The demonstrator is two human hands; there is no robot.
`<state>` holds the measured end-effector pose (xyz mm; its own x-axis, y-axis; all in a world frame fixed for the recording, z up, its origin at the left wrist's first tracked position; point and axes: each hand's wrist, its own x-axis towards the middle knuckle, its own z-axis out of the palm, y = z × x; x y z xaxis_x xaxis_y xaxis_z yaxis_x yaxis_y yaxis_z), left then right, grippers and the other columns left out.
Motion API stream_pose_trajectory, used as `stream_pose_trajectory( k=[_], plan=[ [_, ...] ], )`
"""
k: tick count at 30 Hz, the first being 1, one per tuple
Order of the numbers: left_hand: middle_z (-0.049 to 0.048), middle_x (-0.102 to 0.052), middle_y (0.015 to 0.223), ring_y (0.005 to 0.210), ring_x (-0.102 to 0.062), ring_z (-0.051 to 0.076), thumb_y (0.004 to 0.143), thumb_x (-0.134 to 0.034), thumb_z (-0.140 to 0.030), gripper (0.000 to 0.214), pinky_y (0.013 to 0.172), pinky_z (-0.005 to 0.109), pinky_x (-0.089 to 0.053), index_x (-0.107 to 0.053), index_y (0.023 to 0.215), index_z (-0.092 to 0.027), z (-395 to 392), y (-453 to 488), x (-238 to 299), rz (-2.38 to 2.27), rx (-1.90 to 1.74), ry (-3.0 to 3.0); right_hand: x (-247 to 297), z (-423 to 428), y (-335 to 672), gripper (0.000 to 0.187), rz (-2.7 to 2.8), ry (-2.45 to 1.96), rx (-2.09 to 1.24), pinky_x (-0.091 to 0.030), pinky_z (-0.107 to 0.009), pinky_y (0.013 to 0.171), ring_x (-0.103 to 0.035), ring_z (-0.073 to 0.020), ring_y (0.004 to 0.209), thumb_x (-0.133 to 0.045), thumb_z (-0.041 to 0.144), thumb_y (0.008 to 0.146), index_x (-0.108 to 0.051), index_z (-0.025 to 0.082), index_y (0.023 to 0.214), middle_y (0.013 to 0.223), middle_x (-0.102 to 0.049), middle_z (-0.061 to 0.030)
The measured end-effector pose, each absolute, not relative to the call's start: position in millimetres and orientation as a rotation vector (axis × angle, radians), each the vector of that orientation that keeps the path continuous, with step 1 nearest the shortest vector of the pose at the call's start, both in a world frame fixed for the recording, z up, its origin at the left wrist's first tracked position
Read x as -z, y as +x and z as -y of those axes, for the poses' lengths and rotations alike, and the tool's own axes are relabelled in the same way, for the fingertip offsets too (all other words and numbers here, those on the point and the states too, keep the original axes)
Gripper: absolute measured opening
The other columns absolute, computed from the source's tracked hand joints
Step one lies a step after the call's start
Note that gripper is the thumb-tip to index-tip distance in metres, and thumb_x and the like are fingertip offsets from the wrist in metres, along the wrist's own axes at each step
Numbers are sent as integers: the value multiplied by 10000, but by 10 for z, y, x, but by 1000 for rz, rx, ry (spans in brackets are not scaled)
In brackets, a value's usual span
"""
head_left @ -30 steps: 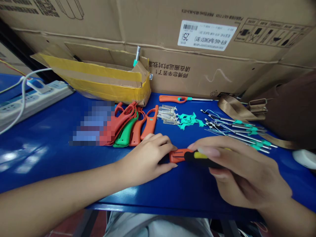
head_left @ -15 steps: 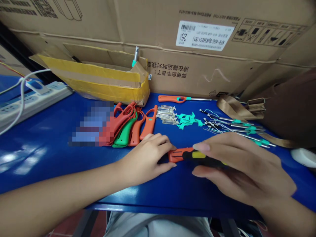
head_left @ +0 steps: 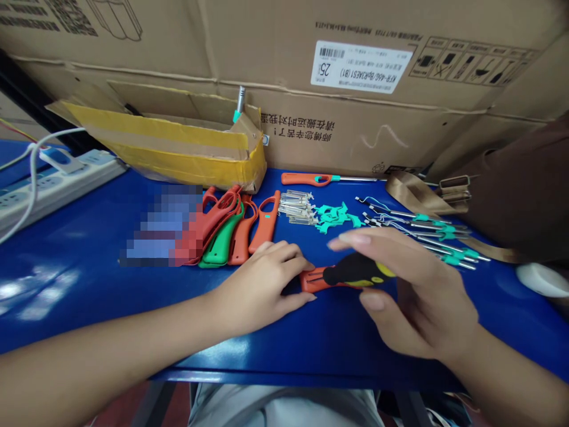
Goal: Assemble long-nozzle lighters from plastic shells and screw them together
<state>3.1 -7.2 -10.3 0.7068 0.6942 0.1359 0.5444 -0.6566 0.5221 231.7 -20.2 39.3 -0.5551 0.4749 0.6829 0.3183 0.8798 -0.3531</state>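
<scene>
My left hand (head_left: 267, 284) grips an orange lighter casing (head_left: 313, 279) between thumb and fingers, low over the blue table. A black-and-yellow screwdriver (head_left: 353, 274) reaches the casing, its tip out of sight behind its own handle. Around the back of that handle is my right hand (head_left: 422, 290), index finger above and thumb below. Beyond my hands lie teal plastic trigger pieces (head_left: 335, 216), small clear-and-metal parts (head_left: 297, 207) and metal lighter tubes with wires (head_left: 438, 228). Several orange casings (head_left: 265, 222) and a green casing (head_left: 224, 237) rest left of them.
A yellow-taped cardboard box (head_left: 178, 151) stands at the back left, a white power strip (head_left: 57, 178) beside it. A whole orange lighter (head_left: 306, 178) lies before the large cardboard wall (head_left: 284, 71). Brown strap (head_left: 413, 193) and a white rounded object (head_left: 542, 279) are at right.
My right hand's fingers have loosened and shifted around the screwdriver handle, showing more of it. The left hand stays on the casing. The view has shifted slightly.
</scene>
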Motion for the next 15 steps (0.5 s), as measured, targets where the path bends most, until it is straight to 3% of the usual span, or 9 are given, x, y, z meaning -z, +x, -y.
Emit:
stream_pose_trajectory(
  k=[2, 8, 15],
  plan=[
    [72, -658, 1091, 1067, -591, 270, 955, -679, -344, 254, 918, 430, -437, -642, 1157, -194, 73, 30, 106, -951, -456, 2467, -374, 215, 2318, 605, 2186, -557, -365, -635, -428, 904, -705, -262, 1157, -557, 127, 932, -441, 230, 1517, 1369, -680, -110],
    [69, -649, 1055, 1021, -588, 262, 960, -676, -376, 262, 861, 403, -437, -643, 1136, -186, 77, 49, 123, -946, -478, 2460, -445, 212, 2287, 473, 2235, -574, -174, -646, -301, 705, -762, -206, 873, -679, 119, 905, -583, 235, 1353, 985, -782, -50],
    [55, -634, 1034, 989, -587, 239, 965, -638, -294, 165, 808, 366, -433, -631, 1089, -185, 85, 74, 93, -947, -468, 2482, -470, 252, 2271, 446, 2209, -675, 28, -640, -297, 640, -765, -199, 798, -727, 220, 921, -565, 274, 1332, 973, -791, -16]
  ],
)
